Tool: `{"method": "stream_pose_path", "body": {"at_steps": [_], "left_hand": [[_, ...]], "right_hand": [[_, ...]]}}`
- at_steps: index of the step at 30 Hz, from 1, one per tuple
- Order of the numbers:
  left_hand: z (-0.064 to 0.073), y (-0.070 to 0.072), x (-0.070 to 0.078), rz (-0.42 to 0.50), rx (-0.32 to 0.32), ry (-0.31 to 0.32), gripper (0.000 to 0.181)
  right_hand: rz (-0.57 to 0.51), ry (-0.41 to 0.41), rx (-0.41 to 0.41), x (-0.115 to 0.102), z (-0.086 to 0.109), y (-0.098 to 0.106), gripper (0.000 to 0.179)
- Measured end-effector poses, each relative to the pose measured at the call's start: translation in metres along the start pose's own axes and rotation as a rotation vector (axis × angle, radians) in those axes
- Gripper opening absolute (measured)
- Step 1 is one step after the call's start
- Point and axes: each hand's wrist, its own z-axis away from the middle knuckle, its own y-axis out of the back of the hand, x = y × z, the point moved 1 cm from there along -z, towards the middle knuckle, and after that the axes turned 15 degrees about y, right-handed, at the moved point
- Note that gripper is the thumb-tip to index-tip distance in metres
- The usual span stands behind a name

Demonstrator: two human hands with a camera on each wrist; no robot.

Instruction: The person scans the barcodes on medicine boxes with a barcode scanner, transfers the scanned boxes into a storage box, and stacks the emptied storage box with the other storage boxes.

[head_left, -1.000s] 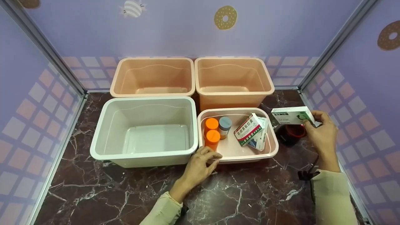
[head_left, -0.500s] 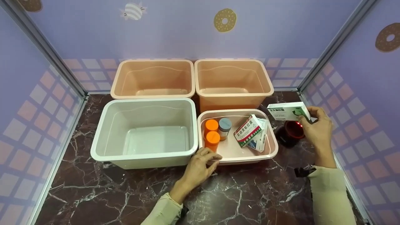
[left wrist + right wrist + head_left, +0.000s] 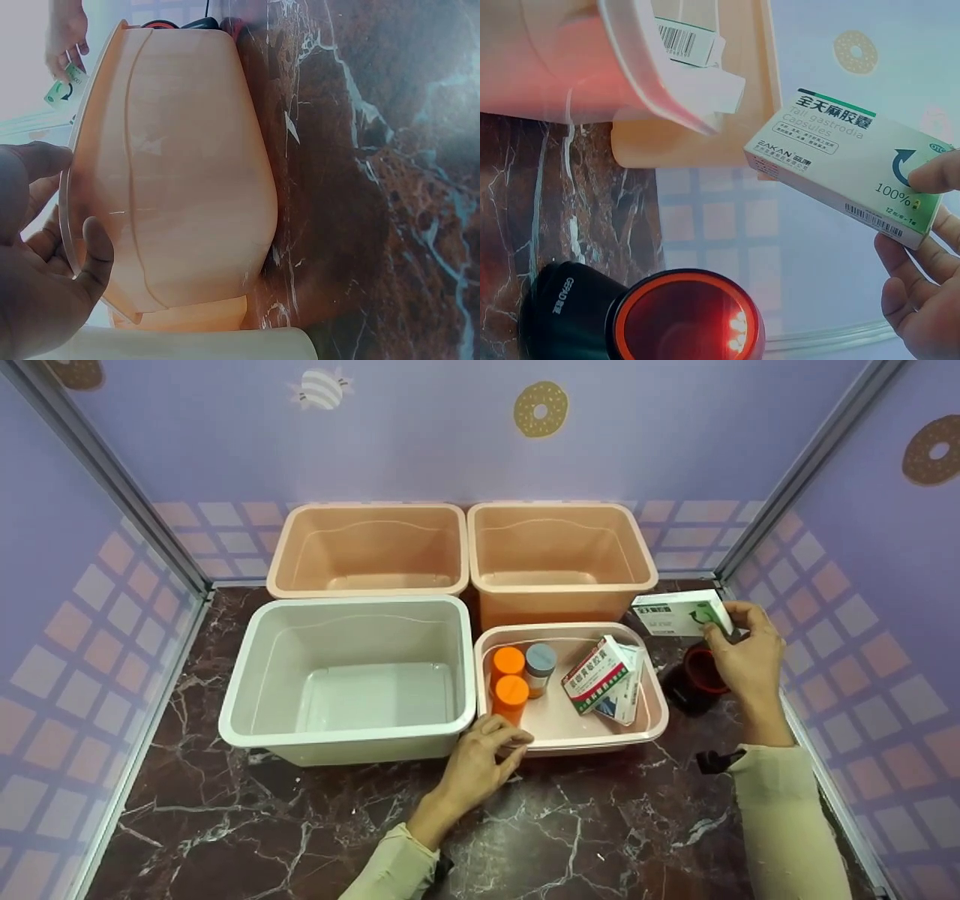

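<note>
My right hand [image 3: 750,660] pinches the right end of a white-and-green medicine box [image 3: 671,615], printed as capsules. The box is held in the air over a black barcode scanner [image 3: 690,686] with a red-rimmed round window. In the right wrist view, a barcode shows on the box's side turned towards the lit scanner window [image 3: 679,319]. My left hand [image 3: 480,761] grips the near rim of a small pink bin [image 3: 577,742], with fingers and thumb on either side in the left wrist view. Inside stand two orange-capped bottles [image 3: 510,690], a grey-capped bottle [image 3: 540,660] and leaning medicine boxes [image 3: 600,675].
Left of the pink bin stands a larger white bin [image 3: 345,735]. Two orange bins, one at back left [image 3: 367,589] and one at back right [image 3: 559,600], stand side by side against the purple back wall. All rest on a dark marbled table [image 3: 555,840].
My right hand has carried the medicine box up and to the left, from just over the scanner to slightly farther back. My left hand stays on the pink bin's rim.
</note>
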Motion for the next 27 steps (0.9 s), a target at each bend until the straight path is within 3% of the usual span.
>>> {"method": "stream_pose_path", "body": {"at_steps": [12,27], "left_hand": [[0.001,-0.002,-0.003,0.005,0.021,-0.020,0.012],[-0.001,-0.001,-0.002,0.002,0.004,-0.019,0.013]], "right_hand": [[-0.012,0.021,0.026,-0.008,-0.011,-0.012,0.031],[-0.038,0.039,0.033,-0.018,-0.029,-0.021,0.030]]}}
